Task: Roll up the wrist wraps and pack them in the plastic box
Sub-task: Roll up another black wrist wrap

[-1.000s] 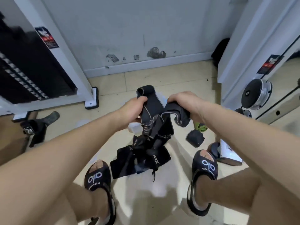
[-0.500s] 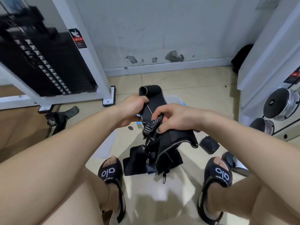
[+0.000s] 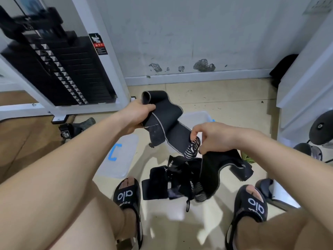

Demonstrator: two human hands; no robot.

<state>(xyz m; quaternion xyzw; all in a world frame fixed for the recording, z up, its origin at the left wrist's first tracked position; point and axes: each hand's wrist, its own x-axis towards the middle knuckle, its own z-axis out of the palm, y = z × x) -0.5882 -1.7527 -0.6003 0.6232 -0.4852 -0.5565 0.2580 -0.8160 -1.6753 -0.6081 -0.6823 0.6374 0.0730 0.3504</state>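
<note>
Black wrap (image 3: 163, 121) stretched between left grip (image 3: 136, 114), right grip (image 3: 212, 137).

A long black neoprene wrist wrap (image 3: 167, 127) stretches between the left hand (image 3: 137, 114) and the right hand (image 3: 214, 138), above the floor. Behind it sits the clear plastic box (image 3: 196, 118); its flat clear lid (image 3: 120, 156) lies to the left. Below, between the two black sandals (image 3: 128, 195), lies a heap of black wraps (image 3: 173, 181).
</note>
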